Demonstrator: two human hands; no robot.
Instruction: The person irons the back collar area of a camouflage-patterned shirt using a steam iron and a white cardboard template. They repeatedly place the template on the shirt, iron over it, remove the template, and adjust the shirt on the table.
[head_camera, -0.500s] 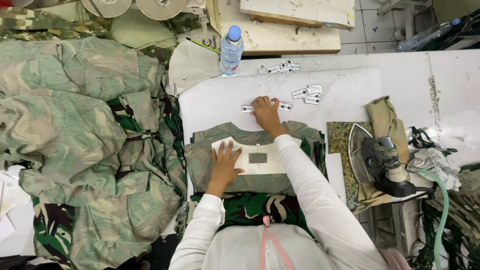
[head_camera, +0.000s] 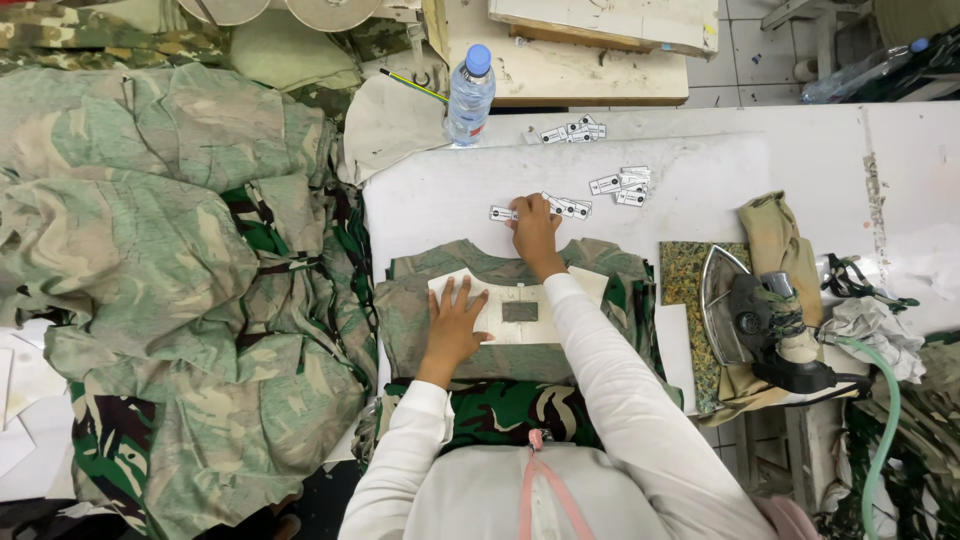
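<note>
Reaching right hand (head_camera: 533, 226) fingering small labels (head_camera: 560, 206) beyond camouflage garment (head_camera: 520, 300); left hand (head_camera: 455, 325) flat, fingers spread, empty.

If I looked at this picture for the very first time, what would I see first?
Probably the huge heap of camouflage cloth filling the left side. Next, the two hands in the middle: the left hand flat on a white card on a folded camouflage piece, the right hand on small white labels. An iron rests at right.
</note>
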